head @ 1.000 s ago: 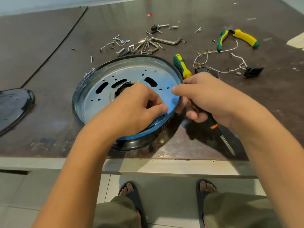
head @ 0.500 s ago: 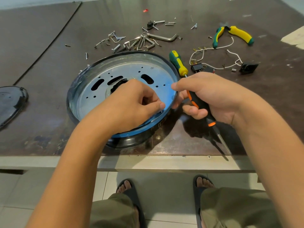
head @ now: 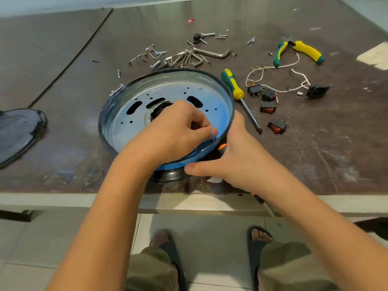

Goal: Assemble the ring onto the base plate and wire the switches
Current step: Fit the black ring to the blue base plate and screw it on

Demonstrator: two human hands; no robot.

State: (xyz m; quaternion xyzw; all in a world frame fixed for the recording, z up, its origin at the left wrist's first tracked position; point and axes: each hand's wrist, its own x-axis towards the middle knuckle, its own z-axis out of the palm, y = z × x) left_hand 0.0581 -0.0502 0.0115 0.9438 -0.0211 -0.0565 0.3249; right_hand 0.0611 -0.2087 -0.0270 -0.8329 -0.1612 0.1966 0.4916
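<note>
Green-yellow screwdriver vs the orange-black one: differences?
The green-yellow screwdriver lies free on the table, fully visible; the orange-black screwdriver is held under the right hand, mostly hidden. Green-yellow's tip rests on the table; orange-black's shaft juts past the table edge. Both point toward the person.

Lying flat near the front edge of the table [head: 63,101]: a round silvery base plate [head: 168,89], blue-filmed, pierced with oblong slots and small holes. Standing around it, a shallow ring [head: 184,70], dark at the rim, shiny on the inner wall. Well to the right, loose on the table: four black rocker switches [head: 267,107], two showing red, beside tangled white wires [head: 261,69].
</note>
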